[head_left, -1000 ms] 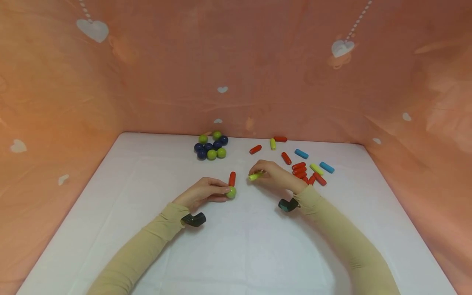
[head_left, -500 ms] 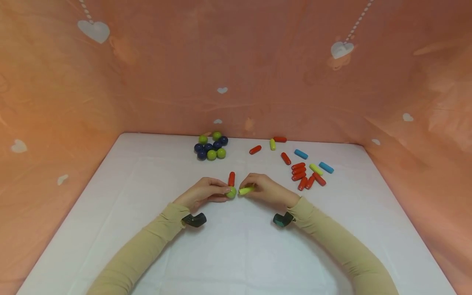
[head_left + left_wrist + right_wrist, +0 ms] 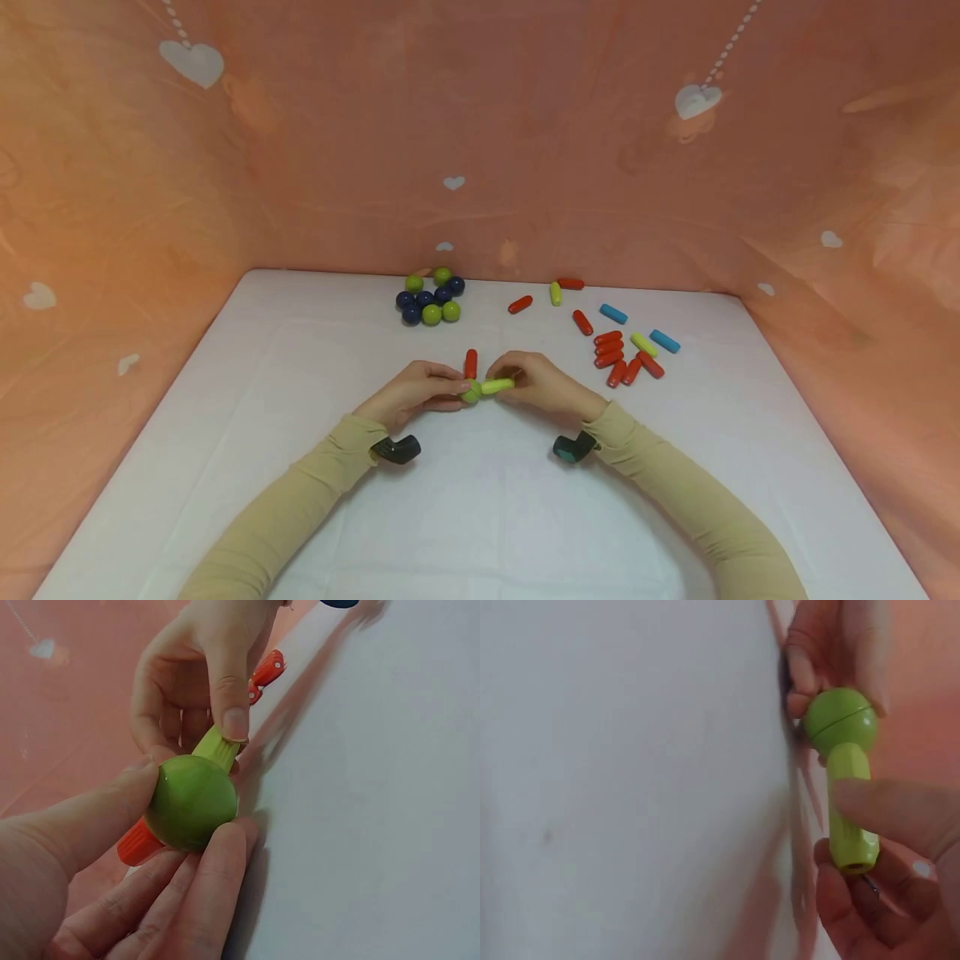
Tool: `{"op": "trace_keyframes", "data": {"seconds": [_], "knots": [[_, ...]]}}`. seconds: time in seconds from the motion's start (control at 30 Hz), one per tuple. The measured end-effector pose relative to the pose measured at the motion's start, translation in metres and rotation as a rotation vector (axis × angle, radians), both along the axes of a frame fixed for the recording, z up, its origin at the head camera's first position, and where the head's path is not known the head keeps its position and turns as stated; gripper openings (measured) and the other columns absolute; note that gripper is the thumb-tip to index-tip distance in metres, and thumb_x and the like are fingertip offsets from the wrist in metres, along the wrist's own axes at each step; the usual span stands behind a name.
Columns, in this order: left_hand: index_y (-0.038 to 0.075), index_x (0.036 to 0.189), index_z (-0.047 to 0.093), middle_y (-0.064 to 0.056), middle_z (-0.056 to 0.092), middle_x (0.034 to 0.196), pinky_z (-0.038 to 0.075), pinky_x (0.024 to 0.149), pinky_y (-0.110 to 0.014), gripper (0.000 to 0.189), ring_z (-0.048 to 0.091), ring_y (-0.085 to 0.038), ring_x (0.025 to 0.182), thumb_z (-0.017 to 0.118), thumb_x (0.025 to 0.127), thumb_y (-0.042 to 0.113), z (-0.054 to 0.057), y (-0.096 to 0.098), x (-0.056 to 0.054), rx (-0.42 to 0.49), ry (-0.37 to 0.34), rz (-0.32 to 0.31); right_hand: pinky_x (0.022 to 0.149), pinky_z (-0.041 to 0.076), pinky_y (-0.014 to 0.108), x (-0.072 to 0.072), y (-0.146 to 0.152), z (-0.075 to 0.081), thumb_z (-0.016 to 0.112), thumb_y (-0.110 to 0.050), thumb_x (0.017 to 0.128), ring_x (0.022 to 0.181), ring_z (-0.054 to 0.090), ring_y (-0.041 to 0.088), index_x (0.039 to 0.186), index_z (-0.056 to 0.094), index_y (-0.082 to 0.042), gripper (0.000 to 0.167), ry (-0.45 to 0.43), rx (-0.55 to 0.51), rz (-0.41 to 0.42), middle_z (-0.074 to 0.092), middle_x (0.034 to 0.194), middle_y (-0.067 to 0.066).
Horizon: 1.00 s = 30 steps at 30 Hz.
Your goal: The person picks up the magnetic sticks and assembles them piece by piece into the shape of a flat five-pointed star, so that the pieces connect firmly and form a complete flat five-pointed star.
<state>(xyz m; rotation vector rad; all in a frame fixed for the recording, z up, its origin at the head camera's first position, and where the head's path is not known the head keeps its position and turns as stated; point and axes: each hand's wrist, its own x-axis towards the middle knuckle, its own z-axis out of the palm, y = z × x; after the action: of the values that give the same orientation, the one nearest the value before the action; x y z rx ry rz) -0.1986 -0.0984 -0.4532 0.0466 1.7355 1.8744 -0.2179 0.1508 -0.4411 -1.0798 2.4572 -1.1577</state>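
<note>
My left hand (image 3: pixel 418 390) pinches a green ball (image 3: pixel 192 802) between thumb and fingers, close over the white table. A red rod (image 3: pixel 471 364) sticks out from the ball's far side. My right hand (image 3: pixel 546 383) holds a yellow-green rod (image 3: pixel 851 814) between thumb and fingers. One end of that rod meets the ball, as the right wrist view shows, and its other end has a small dark hole. In the left wrist view the ball hides part of the red rod.
Several dark blue balls (image 3: pixel 424 298) and green balls (image 3: pixel 451 311) lie at the back of the table. Toward the back right are several red rods (image 3: pixel 609 348), two blue rods (image 3: pixel 613 313) and two yellow rods (image 3: pixel 643 344). A patterned orange cloth (image 3: pixel 480 125) surrounds the table.
My right hand has moved left and toward me, bringing the yellow-green rod up against the green ball. My left hand has stayed in place with the ball.
</note>
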Motion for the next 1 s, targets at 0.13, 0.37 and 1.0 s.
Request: {"op": "trace_keyframes", "data": {"seconds": [0.13,0.37,1.0], "knots": [[-0.005,0.115,0.062,-0.018,0.063,0.112,0.053,0.083,-0.034,0.041,0.066,-0.027,0.097,0.077,0.081,0.012,0.001,0.001,0.002,-0.006,-0.023,0.036,0.088,0.049,0.032,-0.002,0.004,0.001,0.073,-0.008,0.085,0.096,0.059,0.016,0.11,0.065,-0.01,0.026,-0.119,-0.025,-0.054,0.064,0.105,-0.003],[-0.002,0.133,0.048,-0.018,0.062,0.111,0.053,0.084,-0.034,0.06,0.066,-0.025,0.094,0.076,0.082,0.013,0.003,0.001,0.005,-0.029,0.021,0.027,0.09,0.049,0.032,-0.007,0.008,0.001,0.068,-0.006,0.088,0.096,0.059,0.022,0.114,0.064,-0.004,0.027,-0.292,-0.077,-0.095,0.064,0.11,0.005],[-0.004,0.114,0.059,-0.013,0.07,0.095,0.052,0.068,-0.026,0.033,0.063,-0.016,0.077,0.068,0.09,0.016,0.005,-0.005,0.001,-0.131,0.165,-0.003,0.086,0.051,0.03,-0.008,0.006,-0.008,0.066,-0.007,0.09,0.1,0.062,0.024,0.118,0.058,0.004,0.031,-0.454,-0.236,-0.086,0.064,0.112,0.012]]}}
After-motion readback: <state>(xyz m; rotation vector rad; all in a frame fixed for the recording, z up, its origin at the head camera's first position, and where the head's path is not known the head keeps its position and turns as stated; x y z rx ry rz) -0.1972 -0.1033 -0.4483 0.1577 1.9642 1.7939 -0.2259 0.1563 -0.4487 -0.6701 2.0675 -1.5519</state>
